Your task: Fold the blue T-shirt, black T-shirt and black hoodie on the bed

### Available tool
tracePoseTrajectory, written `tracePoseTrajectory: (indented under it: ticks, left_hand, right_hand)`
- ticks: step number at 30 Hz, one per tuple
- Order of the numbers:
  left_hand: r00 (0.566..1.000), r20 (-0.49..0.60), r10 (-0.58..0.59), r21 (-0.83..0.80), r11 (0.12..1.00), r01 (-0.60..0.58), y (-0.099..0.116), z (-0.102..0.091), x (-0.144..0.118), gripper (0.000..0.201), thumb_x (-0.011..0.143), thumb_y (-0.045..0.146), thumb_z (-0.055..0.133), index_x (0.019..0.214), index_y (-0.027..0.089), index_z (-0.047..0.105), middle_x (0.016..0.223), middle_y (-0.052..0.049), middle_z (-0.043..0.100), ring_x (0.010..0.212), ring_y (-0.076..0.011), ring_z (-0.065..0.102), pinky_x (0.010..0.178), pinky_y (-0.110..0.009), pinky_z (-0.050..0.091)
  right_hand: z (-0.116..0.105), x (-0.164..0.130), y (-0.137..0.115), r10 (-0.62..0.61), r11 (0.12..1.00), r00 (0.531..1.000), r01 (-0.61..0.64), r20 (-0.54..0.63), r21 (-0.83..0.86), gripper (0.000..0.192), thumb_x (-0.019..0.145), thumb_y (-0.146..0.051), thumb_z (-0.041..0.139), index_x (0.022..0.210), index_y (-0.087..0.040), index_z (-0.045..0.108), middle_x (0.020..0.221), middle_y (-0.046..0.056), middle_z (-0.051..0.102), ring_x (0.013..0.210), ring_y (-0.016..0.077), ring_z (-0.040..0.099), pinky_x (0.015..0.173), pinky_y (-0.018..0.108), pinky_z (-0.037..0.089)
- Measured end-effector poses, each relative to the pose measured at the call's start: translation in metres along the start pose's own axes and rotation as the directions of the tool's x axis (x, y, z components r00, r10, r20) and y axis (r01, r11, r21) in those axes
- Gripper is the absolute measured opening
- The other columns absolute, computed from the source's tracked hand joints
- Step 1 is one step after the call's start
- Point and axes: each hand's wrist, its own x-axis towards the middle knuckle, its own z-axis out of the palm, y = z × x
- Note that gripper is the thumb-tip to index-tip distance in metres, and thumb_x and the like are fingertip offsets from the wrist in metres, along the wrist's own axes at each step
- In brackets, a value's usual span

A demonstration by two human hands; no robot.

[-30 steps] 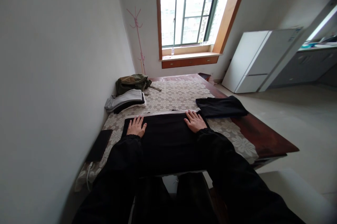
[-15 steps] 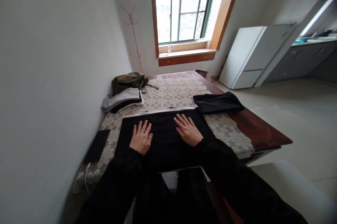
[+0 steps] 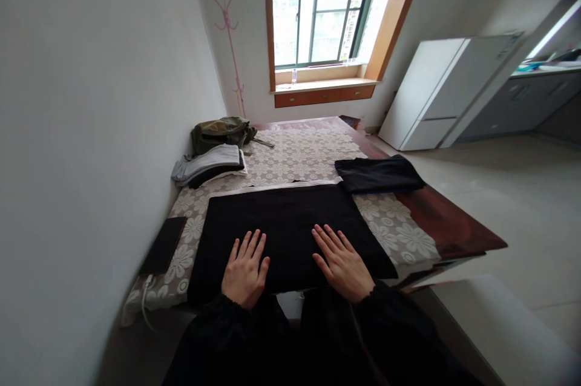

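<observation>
A black cloth garment (image 3: pixel 290 210), folded into a wide flat shape with a white strip along its far edge, lies at the near side of the table. My left hand (image 3: pixel 246 268) rests flat on its near left part, fingers stretched forward. On its near right part my right hand (image 3: pixel 342 262) lies palm down, fingers extended and thumb apart. Neither hand grips the cloth. What kind of garment it is cannot be made out. Just beyond its far right corner sits another folded dark garment (image 3: pixel 379 173).
Grey and black folded clothes (image 3: pixel 211 165) and an olive backpack (image 3: pixel 222 133) sit at the far left by the wall. A black tablet-like device (image 3: pixel 164 245) with a white cable (image 3: pixel 145 301) lies at left. A patterned tablecloth (image 3: pixel 302 153) covers much of the wooden table (image 3: pixel 458 222).
Both hands have slid back toward my body over the black cloth, from its middle to its near part. The view has shifted slightly; the cloth stays in place.
</observation>
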Motion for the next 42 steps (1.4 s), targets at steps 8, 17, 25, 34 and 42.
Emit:
tracePoseTrajectory:
  ticks: [8, 17, 25, 34, 42]
  left_hand:
    - [0.990, -0.017, -0.141, 0.020, 0.990, 0.141, -0.033, -0.010, -0.030, 0.059, 0.105, 0.038, 0.041, 0.163, 0.027, 0.035, 0.165, -0.003, 0.043, 0.153, -0.0277, 0.041, 0.125, -0.051, 0.035]
    - [0.978, -0.058, -0.199, 0.008, 0.980, 0.200, -0.062, -0.008, -0.051, 0.058, 0.106, 0.039, 0.040, 0.162, 0.024, 0.039, 0.161, -0.006, 0.049, 0.149, -0.0267, 0.047, 0.124, -0.049, 0.036]
    - [0.958, -0.082, -0.274, -0.035, 0.962, 0.272, -0.084, -0.009, -0.065, 0.058, 0.105, 0.040, 0.038, 0.162, 0.026, 0.040, 0.159, -0.008, 0.053, 0.146, -0.0275, 0.050, 0.125, -0.052, 0.033]
    - [0.987, -0.127, -0.100, 0.002, 0.995, 0.101, -0.101, -0.013, -0.100, 0.062, 0.106, 0.039, 0.041, 0.165, 0.025, 0.029, 0.160, -0.009, 0.052, 0.149, -0.0276, 0.046, 0.128, -0.051, 0.023]
    - [0.987, -0.159, -0.035, 0.010, 0.999, 0.037, -0.110, -0.014, -0.117, 0.071, 0.097, 0.030, 0.052, 0.165, 0.027, 0.031, 0.156, -0.010, 0.056, 0.147, -0.0290, 0.050, 0.127, -0.049, 0.027]
  right_hand:
    - [0.002, -0.019, 0.027, 0.085, 0.996, 0.995, -0.087, -0.058, -0.028, 0.071, 0.108, -0.042, 0.040, 0.170, -0.022, 0.011, 0.167, 0.007, 0.039, 0.152, 0.0273, 0.041, 0.124, 0.049, 0.033]
    - [0.003, -0.033, 0.054, 0.159, 0.987, 0.986, -0.158, -0.057, 0.014, 0.064, 0.108, -0.046, 0.039, 0.167, -0.025, 0.027, 0.165, 0.004, 0.043, 0.152, 0.0278, 0.041, 0.126, 0.051, 0.031]
    - [0.001, -0.050, 0.079, 0.254, 0.967, 0.965, -0.254, -0.067, 0.002, 0.064, 0.108, -0.048, 0.034, 0.166, -0.022, 0.030, 0.162, 0.009, 0.049, 0.149, 0.0273, 0.045, 0.125, 0.052, 0.031]
    - [-0.007, -0.087, 0.094, 0.121, 0.991, 0.990, -0.116, -0.074, 0.068, 0.071, 0.105, -0.050, 0.045, 0.167, -0.023, 0.023, 0.165, 0.010, 0.044, 0.154, 0.0290, 0.037, 0.128, 0.054, 0.025]
    - [-0.012, -0.109, 0.103, 0.033, 0.988, 0.992, -0.014, -0.119, 0.155, 0.069, 0.100, -0.023, 0.048, 0.166, -0.030, 0.028, 0.163, 0.009, 0.047, 0.152, 0.0286, 0.040, 0.127, 0.057, 0.029]
